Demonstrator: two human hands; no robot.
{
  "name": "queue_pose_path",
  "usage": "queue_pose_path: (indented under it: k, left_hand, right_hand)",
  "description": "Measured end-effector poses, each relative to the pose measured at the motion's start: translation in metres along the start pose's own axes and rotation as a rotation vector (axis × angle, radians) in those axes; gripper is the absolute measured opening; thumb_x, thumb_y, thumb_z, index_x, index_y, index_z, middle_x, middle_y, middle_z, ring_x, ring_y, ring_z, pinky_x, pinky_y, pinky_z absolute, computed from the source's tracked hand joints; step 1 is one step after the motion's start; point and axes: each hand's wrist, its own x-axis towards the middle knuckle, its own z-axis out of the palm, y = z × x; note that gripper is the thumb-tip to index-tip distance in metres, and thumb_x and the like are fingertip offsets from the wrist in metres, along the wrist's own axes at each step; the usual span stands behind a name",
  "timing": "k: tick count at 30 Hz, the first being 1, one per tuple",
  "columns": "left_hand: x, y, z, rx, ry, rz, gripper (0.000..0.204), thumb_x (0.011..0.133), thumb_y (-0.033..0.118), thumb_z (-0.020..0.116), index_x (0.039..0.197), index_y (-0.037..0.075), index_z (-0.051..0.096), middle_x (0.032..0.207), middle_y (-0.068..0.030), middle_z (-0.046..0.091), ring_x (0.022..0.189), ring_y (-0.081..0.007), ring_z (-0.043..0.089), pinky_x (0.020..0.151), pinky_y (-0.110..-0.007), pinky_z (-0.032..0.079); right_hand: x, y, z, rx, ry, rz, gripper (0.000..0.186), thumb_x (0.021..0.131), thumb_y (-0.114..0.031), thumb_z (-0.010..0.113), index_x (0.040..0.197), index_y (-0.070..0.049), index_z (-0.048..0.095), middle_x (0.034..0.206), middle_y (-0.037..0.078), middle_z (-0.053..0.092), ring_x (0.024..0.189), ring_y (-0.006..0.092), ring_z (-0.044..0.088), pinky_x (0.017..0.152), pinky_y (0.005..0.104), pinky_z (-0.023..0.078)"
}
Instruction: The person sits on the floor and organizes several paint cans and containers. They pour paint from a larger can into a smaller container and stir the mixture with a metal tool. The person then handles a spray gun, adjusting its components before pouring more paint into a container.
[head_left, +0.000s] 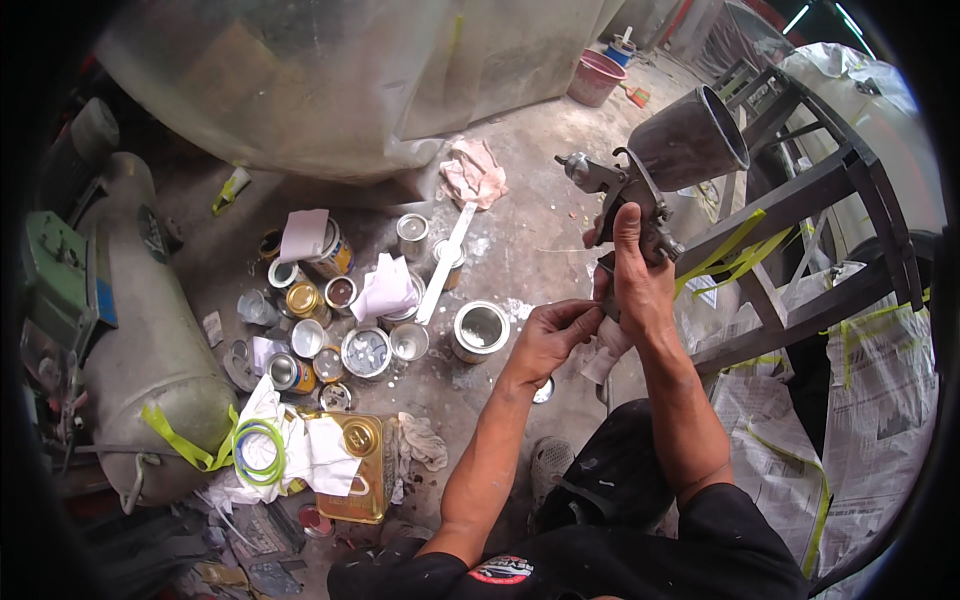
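My right hand (642, 285) is wrapped round the handle of a metal spray gun (604, 181) with its thumb up. A dark cup (682, 142) sits on top of the gun, its wide mouth tilted toward the right. My left hand (556, 338) meets the lower end of the handle, thumb and forefinger pinched together. What lies between those fingertips is too small to make out. Below the handle hangs a pale, crumpled strip of cloth or paper (606, 352). An open can (481, 331) with a light rim stands on the floor left of my left hand.
Several paint cans and cups crowd the floor at left, with a white stick (447, 262) across one can. A gold rectangular tin (352, 478) and a tank (160, 360) lie farther left. A dark frame (775, 235) rises at right. Beyond stand plastic sheeting (330, 85) and a bucket (597, 80).
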Motion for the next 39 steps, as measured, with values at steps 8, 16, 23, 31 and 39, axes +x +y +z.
queue_pose_path:
  k: [8,16,23,31,39]
  left_hand:
    - [0.002,-0.001,0.003,-0.014,-0.001,-0.014,0.023,0.097,0.011,0.069,0.116,-0.001,0.072,0.099,-0.0024,0.073,0.088,-0.0085,0.065,0.08,-0.024,0.053]
    - [0.001,-0.01,-0.001,-0.016,-0.065,0.032,0.027,0.102,0.019,0.063,0.118,-0.002,0.07,0.093,0.0009,0.069,0.085,-0.0057,0.06,0.076,-0.022,0.05]
    - [0.0,0.0,0.002,0.013,-0.091,0.022,0.027,0.101,0.019,0.064,0.118,-0.001,0.07,0.095,0.0023,0.069,0.087,-0.0048,0.059,0.078,-0.022,0.049]
    - [-0.003,0.012,-0.008,0.17,-0.07,-0.018,0.026,0.097,0.01,0.068,0.12,-0.001,0.069,0.103,0.0,0.071,0.093,-0.0062,0.062,0.086,-0.023,0.05]
    - [-0.053,0.097,-0.021,0.803,0.373,0.472,0.078,0.074,0.034,0.09,0.135,0.0,0.054,0.128,-0.0152,0.063,0.117,-0.0222,0.06,0.099,-0.035,0.048]
  right_hand:
    - [0.001,-0.001,-0.003,-0.027,-0.004,-0.01,0.06,0.095,-0.064,0.054,0.092,-0.005,0.065,0.079,0.002,0.067,0.047,0.0067,0.052,0.04,0.0239,0.041]
    - [0.002,0.002,0.001,0.031,-0.002,0.065,0.055,0.092,-0.059,0.063,0.086,-0.005,0.059,0.069,0.003,0.06,0.047,0.0087,0.053,0.039,0.0266,0.042]
    - [0.002,0.003,-0.003,-0.004,-0.028,-0.016,0.057,0.094,-0.058,0.062,0.089,-0.001,0.064,0.068,0.003,0.061,0.047,0.01,0.055,0.04,0.0273,0.042]
    - [-0.003,0.005,-0.007,-0.126,-0.195,-0.047,0.053,0.101,-0.051,0.056,0.12,-0.002,0.063,0.096,0.008,0.074,0.05,0.0072,0.056,0.043,0.0235,0.046]
    - [-0.035,0.119,-0.047,-0.303,-0.712,-0.322,0.026,0.093,-0.02,0.071,0.108,0.001,0.067,0.072,0.011,0.067,0.065,0.0185,0.067,0.062,0.0341,0.055]
